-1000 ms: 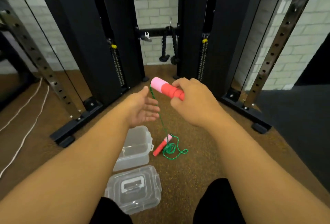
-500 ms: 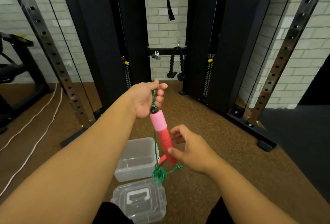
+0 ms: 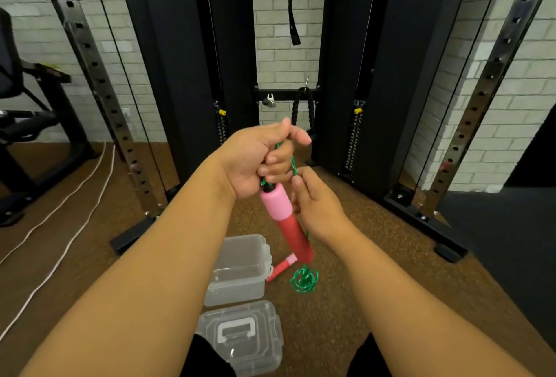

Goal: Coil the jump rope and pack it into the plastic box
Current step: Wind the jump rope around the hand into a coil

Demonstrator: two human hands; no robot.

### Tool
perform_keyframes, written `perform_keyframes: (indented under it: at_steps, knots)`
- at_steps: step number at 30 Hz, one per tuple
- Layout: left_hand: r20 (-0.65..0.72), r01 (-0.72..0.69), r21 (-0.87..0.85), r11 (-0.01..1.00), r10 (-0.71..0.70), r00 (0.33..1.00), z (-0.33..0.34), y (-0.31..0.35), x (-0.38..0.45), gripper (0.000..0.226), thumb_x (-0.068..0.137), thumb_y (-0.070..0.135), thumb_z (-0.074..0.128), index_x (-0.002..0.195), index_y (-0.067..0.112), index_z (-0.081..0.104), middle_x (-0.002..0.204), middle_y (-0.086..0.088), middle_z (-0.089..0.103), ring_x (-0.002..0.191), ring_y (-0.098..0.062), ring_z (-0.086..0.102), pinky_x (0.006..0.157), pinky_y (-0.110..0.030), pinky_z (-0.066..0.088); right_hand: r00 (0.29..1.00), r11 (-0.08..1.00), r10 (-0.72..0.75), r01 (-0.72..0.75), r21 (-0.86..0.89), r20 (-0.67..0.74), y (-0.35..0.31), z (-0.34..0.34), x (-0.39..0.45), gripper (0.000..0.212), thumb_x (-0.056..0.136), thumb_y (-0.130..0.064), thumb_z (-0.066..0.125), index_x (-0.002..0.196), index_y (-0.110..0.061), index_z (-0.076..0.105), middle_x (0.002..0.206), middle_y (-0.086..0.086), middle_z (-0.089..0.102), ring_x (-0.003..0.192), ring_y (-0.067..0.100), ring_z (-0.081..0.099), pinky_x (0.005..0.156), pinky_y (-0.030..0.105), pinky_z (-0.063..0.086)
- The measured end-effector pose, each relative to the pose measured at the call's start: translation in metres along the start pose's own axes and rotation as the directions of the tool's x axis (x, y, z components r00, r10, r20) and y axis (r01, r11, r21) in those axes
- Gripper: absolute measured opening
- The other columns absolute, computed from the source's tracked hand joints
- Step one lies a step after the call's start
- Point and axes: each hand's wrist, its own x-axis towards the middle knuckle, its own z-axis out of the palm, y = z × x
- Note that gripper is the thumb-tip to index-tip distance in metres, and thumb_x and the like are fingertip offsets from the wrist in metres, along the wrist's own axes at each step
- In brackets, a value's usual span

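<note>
My left hand (image 3: 258, 160) is closed on the green rope just above a pink and red handle (image 3: 285, 220), which hangs below it. My right hand (image 3: 316, 205) pinches the same green rope (image 3: 293, 166) between thumb and forefinger, beside the handle. The rope runs down behind the handle to a small green tangle (image 3: 304, 280) on the floor. The second handle (image 3: 279, 270) lies on the floor next to the open clear plastic box (image 3: 237, 268). The box's clear lid (image 3: 240, 334), with a white grip, lies nearer to me.
A black cable machine with steel uprights (image 3: 105, 100) stands ahead and at both sides, its feet on the brown floor. White cords (image 3: 60, 214) trail across the floor at left. A black bench frame (image 3: 27, 124) is at far left. A dark mat (image 3: 505, 241) lies at right.
My right hand let go of the handle and rose to pinch the rope. My left hand closed on the rope above the handle, which now hangs from it. The view tilted up.
</note>
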Motion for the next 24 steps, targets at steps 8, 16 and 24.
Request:
perform_keyframes:
  at_steps: [8, 16, 24]
  knots:
    - [-0.096, -0.039, -0.207, 0.978, 0.020, 0.995, -0.002, 0.006, -0.017, 0.025, 0.099, -0.001, 0.038, 0.109, 0.000, 0.061, 0.094, -0.012, 0.072, 0.087, -0.022, 0.072, 0.077, -0.025, 0.058, 0.948, 0.703, -0.309, 0.282, -0.653, 0.078, -0.031, -0.011, -0.011, 0.018, 0.099, -0.025, 0.041, 0.106, -0.015, 0.055, 0.081, 0.001, 0.053, 0.075, 0.024, 0.051, 0.061, 0.035, 0.039]
    - [-0.085, -0.123, -0.228, 0.966, 0.106, 0.991, 0.003, 0.002, -0.022, 0.069, 0.084, -0.027, 0.028, 0.130, 0.019, 0.054, 0.129, -0.013, 0.064, 0.118, -0.027, 0.063, 0.087, -0.025, 0.055, 0.925, 0.638, -0.322, 0.370, -0.675, 0.203, -0.044, -0.018, -0.020, 0.037, 0.091, -0.020, 0.050, 0.127, -0.023, 0.047, 0.096, 0.005, 0.059, 0.087, 0.026, 0.055, 0.065, 0.035, 0.042]
    - [-0.031, -0.172, -0.373, 0.912, 0.173, 0.984, 0.004, 0.001, -0.032, 0.039, 0.089, -0.008, 0.034, 0.098, -0.001, 0.072, 0.117, -0.021, 0.068, 0.121, -0.033, 0.060, 0.096, -0.035, 0.053, 0.921, 0.576, -0.274, 0.387, -0.720, 0.276, -0.044, -0.026, -0.028, 0.045, 0.094, -0.019, 0.045, 0.135, -0.035, 0.036, 0.096, 0.003, 0.063, 0.083, 0.028, 0.059, 0.060, 0.037, 0.045]
